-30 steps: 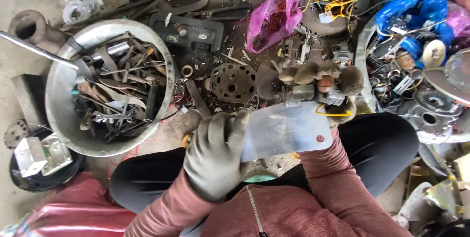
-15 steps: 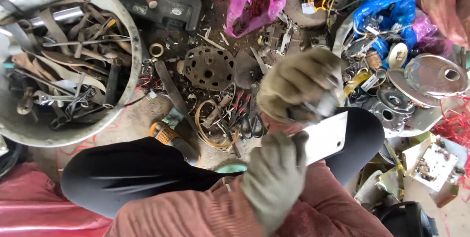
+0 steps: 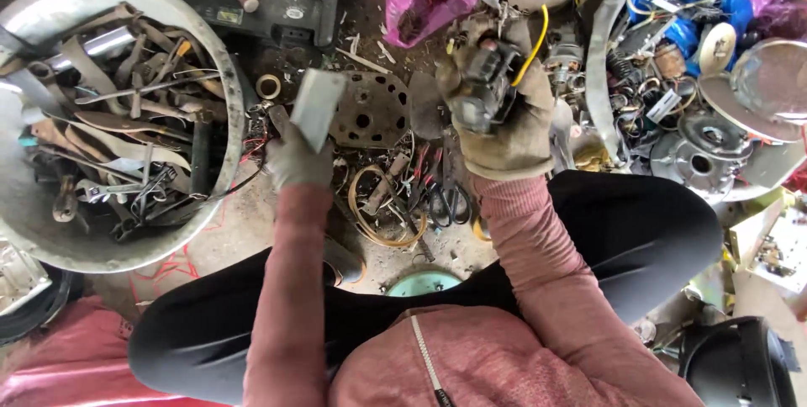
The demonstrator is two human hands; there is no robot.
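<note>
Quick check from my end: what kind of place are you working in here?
Probably a scrap-sorting spot on bare ground. A big metal basin holds scrap strips, loose parts litter the floor, and the gloved left hand holds a flat metal piece.

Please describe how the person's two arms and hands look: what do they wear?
Both arms are covered by long, ribbed sleeves in a faded pinkish-red colour, reaching down to the wrists. The left hand and the right hand each wear a worn, soiled work glove of greyish-tan fabric. No markings, watch or jewellery can be seen.
</note>
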